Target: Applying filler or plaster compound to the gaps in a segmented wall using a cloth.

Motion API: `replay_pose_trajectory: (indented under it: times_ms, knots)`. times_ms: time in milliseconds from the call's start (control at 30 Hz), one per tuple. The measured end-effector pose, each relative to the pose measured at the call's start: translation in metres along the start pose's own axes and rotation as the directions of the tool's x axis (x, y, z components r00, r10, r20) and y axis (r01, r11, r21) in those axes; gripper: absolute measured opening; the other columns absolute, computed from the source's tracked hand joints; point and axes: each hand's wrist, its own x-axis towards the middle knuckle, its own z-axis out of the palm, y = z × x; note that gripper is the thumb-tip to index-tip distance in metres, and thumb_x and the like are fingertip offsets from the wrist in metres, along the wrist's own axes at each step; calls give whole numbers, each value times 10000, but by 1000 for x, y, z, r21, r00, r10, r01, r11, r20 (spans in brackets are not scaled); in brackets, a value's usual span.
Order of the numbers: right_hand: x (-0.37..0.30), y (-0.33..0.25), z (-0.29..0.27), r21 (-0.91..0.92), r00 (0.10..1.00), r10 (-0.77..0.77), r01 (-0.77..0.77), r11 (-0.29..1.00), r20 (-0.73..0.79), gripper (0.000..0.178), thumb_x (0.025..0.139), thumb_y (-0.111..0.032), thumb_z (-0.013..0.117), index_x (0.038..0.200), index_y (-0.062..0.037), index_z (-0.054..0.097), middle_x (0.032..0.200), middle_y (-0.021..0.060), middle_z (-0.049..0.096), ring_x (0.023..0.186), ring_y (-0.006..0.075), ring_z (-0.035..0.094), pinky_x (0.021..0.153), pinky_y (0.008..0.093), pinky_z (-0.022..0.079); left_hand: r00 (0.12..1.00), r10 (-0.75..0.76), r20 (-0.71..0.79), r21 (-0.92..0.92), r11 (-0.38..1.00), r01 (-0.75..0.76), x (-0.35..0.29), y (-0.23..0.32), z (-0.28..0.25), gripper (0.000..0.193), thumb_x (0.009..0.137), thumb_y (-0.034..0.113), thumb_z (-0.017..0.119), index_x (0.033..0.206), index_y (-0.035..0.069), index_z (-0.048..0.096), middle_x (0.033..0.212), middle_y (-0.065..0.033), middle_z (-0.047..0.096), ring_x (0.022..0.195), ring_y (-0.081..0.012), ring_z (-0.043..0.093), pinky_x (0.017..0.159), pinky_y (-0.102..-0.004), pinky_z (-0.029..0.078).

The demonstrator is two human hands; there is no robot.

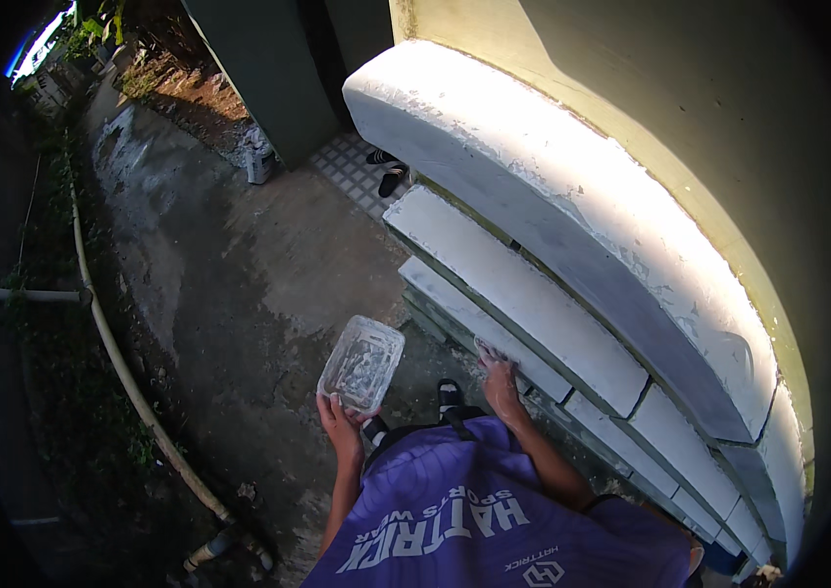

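Note:
My left hand (pixel 339 412) grips the near edge of a clear rectangular plastic tub (pixel 361 365), tilted so its inside faces up. White smears coat its bottom and walls. My right hand (pixel 498 376) reaches to the edge of the lowest white-topped step (pixel 479 318), its fingers stretched out against the surface and dusted white. Whether anything small lies under those fingers cannot be made out. Above it rise a second white step (pixel 523 289) and a thick top ledge (pixel 572 196) with patchy white coating.
A green wall (pixel 670 108) backs the steps. Dark sandals (pixel 393 180) lie on a tiled patch (pixel 352 171). Wet-looking concrete (pixel 239 265) spreads to the left, bordered by a long pale pipe (pixel 146 412) and plants. A small whitish bag-like object (pixel 258 165) stands at a wall corner.

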Motion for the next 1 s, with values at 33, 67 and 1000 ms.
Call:
replay_pose_trajectory:
  times_ms: [33, 67, 1000]
  knots:
    - [3, 3, 1, -2, 1000, 3, -3, 1000, -3, 669, 737, 119, 511, 1388, -16, 445, 1370, 209, 473, 1297, 370, 404, 1085, 510, 259, 1000, 1, -9, -7, 1000, -1, 1, -1, 3, 481, 1029, 237, 392, 1448, 67, 228, 1395, -156, 377, 1070, -326, 591, 669, -483, 618]
    - [10, 5, 5, -37, 989, -51, 46, 998, -142, 710, 693, 152, 496, 1383, -13, 454, 1366, 202, 485, 1281, 371, 424, 1085, 488, 278, 1000, 2, -21, -15, 1000, -2, 2, -1, 5, 482, 1029, 239, 393, 1448, 66, 229, 1394, -156, 378, 1071, -325, 590, 669, -483, 619]
    - [30, -24, 23, 40, 989, 103, -99, 994, -107, 755, 707, 143, 482, 1437, 50, 311, 1461, 277, 339, 1334, 435, 351, 1092, 555, 274, 982, -105, 157, 215, 974, 70, 34, -6, 40, 506, 1018, 304, 398, 1453, 78, 274, 1353, -155, 435, 1032, -278, 602, 638, -401, 608]
